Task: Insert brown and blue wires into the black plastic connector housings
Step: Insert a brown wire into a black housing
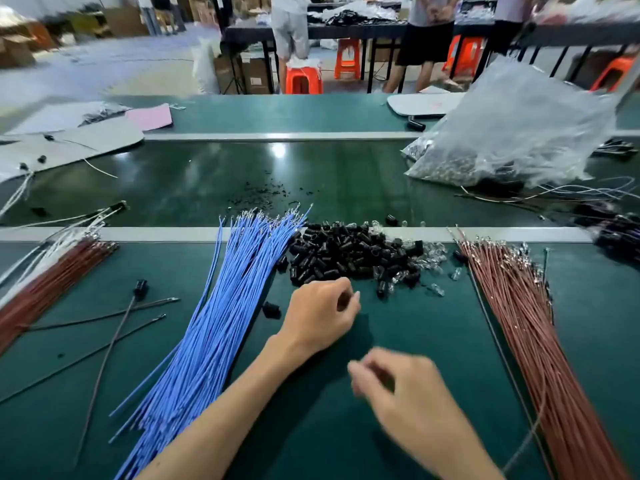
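Note:
A heap of black connector housings (pixel 349 252) lies in the middle of the green table, mixed with small clear parts. To its left fans out a bundle of blue wires (pixel 221 317), and a bundle of brown wires (pixel 526 327) runs down the right side. My left hand (pixel 320 315) rests just below the heap, its fingers curled round a small dark piece that looks like a housing. Nearer to me and blurred, my right hand (pixel 401 389) hovers over the table with loosely curled fingers and nothing visible in them. One stray housing (pixel 271 310) lies beside my left wrist.
Another brown bundle (pixel 45 285) and loose dark wires (pixel 114 327) lie at the left. A clear plastic bag of parts (pixel 512 133) sits at the back right. A metal rail (pixel 145 233) crosses the table. People stand at benches with orange stools beyond.

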A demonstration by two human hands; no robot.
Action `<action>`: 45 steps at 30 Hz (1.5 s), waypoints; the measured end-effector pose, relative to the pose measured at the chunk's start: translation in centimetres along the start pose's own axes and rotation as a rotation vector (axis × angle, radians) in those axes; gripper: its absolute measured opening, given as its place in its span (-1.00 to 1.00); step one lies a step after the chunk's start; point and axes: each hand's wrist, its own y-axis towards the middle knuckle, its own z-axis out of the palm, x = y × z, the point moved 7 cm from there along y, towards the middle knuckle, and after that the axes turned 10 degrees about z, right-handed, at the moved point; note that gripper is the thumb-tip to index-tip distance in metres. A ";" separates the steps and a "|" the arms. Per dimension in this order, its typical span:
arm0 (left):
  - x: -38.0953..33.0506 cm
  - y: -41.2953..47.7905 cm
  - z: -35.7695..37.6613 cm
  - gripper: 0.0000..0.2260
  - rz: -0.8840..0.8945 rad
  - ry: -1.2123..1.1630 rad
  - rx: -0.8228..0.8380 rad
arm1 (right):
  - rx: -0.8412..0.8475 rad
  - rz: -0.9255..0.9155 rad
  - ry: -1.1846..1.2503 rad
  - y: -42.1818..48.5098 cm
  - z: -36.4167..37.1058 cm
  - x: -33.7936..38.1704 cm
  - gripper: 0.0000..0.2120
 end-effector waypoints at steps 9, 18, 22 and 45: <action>1.3 0.1 -2.0 -0.89 -0.004 0.042 -0.162 | -0.615 -0.032 -0.161 12.6 -2.5 1.6 -0.82; 1.8 0.4 -1.0 -0.80 -0.069 0.074 -0.079 | -0.431 -0.173 -0.165 13.4 -2.2 1.3 -0.81; 2.4 0.4 -1.0 -0.75 -0.106 0.088 -0.085 | -0.456 -0.178 -0.186 13.6 -2.3 1.4 -0.85; 1.8 0.2 -2.4 -0.82 -0.022 -0.322 -0.283 | -0.295 0.148 -0.408 4.3 -5.7 1.2 -0.72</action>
